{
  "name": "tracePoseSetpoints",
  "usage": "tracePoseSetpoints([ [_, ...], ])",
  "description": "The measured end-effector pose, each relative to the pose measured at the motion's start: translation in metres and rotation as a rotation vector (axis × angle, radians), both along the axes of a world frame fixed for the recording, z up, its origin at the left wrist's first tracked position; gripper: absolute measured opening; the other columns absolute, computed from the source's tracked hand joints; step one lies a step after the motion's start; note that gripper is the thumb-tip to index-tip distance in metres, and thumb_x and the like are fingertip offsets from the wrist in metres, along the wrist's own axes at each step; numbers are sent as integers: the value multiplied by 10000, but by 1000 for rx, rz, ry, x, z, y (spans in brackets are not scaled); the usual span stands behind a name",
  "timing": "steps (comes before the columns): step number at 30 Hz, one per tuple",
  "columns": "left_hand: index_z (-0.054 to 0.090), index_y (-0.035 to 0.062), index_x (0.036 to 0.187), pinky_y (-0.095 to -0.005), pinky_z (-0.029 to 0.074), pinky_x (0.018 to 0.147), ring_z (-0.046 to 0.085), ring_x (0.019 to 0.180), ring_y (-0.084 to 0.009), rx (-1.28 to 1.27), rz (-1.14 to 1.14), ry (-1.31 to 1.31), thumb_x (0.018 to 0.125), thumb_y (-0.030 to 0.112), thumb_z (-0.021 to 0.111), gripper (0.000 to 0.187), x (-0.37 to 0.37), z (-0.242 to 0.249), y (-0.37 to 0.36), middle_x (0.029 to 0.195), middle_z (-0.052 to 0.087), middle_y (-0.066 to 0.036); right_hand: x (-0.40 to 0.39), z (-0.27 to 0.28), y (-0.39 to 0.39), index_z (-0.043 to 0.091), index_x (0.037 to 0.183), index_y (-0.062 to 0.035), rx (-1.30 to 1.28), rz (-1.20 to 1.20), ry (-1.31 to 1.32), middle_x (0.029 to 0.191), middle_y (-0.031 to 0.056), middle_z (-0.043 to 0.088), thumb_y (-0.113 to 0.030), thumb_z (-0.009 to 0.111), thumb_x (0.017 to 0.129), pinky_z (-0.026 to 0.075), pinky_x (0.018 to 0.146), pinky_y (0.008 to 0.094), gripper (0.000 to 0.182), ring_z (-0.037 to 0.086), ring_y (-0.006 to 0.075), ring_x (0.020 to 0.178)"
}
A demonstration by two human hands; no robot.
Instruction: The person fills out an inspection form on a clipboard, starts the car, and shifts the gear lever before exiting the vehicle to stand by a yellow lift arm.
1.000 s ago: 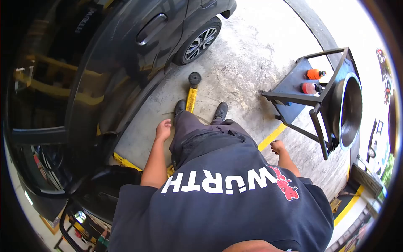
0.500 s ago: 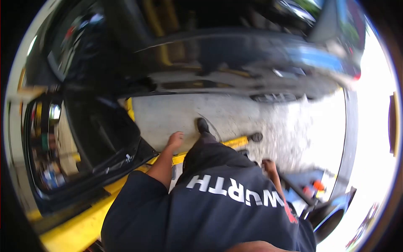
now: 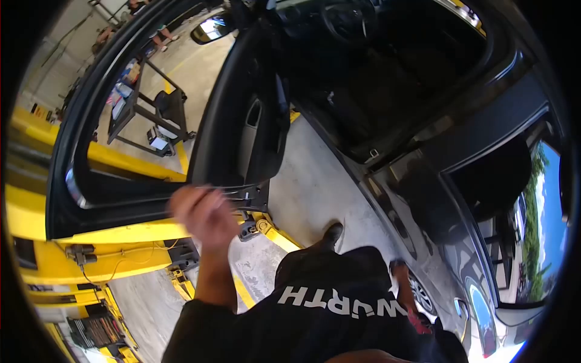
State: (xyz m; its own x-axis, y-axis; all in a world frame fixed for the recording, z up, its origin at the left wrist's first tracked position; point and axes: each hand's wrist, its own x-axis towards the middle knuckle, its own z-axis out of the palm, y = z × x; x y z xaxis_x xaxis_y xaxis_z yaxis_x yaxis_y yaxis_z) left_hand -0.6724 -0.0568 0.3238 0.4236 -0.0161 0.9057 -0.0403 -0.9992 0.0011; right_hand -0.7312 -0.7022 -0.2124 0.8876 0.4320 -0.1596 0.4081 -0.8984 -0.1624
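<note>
My left hand is raised beside the open car door. Its fingers look bent but are smeared by motion, and the hand overlaps the door's rear edge below the window frame. My right hand hangs low by my hip, close to the side of the dark car; its fingers are small and in shadow. Through the doorway the steering wheel and the dark seat area show. A side mirror sits at the far end of the door.
Yellow lift beams run on the left, with a yellow lift arm below the door. A black cart shows through the door window. A person is farther off. My shoe is on the concrete floor.
My view has turned toward the door opening and cabin. My left hand has risen from beside my leg to the door's edge. My right hand stays low, now beside the car.
</note>
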Motion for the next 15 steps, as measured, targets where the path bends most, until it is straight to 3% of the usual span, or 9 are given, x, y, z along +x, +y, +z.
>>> tracePoseSetpoints([
  [1,573,104,1036,-435,465,819,546,916,-287,46,22,-123,876,141,590,165,-20,38,-8,1079,505,-80,45,10,17,679,860,-105,111,-38,193,808,153,673,-312,589,860,531,656,459,226,664,327,746],
  [2,553,55,1034,-421,455,864,565,971,-278,61,21,-709,942,248,535,214,-31,47,25,1062,554,-116,108,63,62,671,845,-111,117,122,305,862,112,693,-311,572,875,537,676,443,225,675,298,791],
  [3,531,76,1083,-443,477,816,556,891,-267,390,18,-794,910,247,531,243,-20,87,43,1051,515,-85,134,99,103,712,911,-95,357,-440,730,887,104,716,-244,596,887,539,674,413,190,688,289,755],
  [5,533,35,1107,-426,484,827,583,880,-269,477,120,-864,912,257,538,296,-44,98,77,1034,560,-104,168,115,134,719,1004,-82,230,-288,710,1054,147,721,-293,623,868,552,851,424,269,690,312,994],
  [7,562,-3,1101,-419,493,808,614,895,-292,113,237,-862,890,242,555,323,-53,84,88,1017,600,-140,183,123,157,724,1049,-86,179,-240,670,1094,161,713,-276,649,854,542,893,418,282,681,320,1036],
  [8,619,19,1059,-395,521,854,635,927,-278,-248,-15,-963,883,296,582,330,-63,73,121,1005,644,-155,191,128,163,727,1071,-88,147,-210,652,1114,168,710,-267,662,848,537,913,415,293,676,324,1057],
  [10,605,-5,1179,-450,495,1008,604,1132,-325,-588,-44,-749,910,557,541,626,-97,54,162,1207,621,-204,197,136,173,723,1052,-78,183,-199,676,1078,146,721,-289,644,859,536,897,405,297,686,309,1019],
  [11,574,-21,1256,-472,471,1057,581,1195,-343,-984,-306,-764,889,651,546,766,-91,63,154,1284,593,-225,190,137,175,720,1042,-72,209,-206,690,1060,135,726,-301,634,864,536,888,400,302,691,301,1000],
  [15,433,-73,1389,-500,427,1095,542,1247,-378,-959,-702,-29,827,760,540,1011,-65,68,134,1322,540,-264,169,154,150,730,1058,-96,145,-138,653,1087,132,724,-336,631,855,527,911,411,329,680,321,1033],
])
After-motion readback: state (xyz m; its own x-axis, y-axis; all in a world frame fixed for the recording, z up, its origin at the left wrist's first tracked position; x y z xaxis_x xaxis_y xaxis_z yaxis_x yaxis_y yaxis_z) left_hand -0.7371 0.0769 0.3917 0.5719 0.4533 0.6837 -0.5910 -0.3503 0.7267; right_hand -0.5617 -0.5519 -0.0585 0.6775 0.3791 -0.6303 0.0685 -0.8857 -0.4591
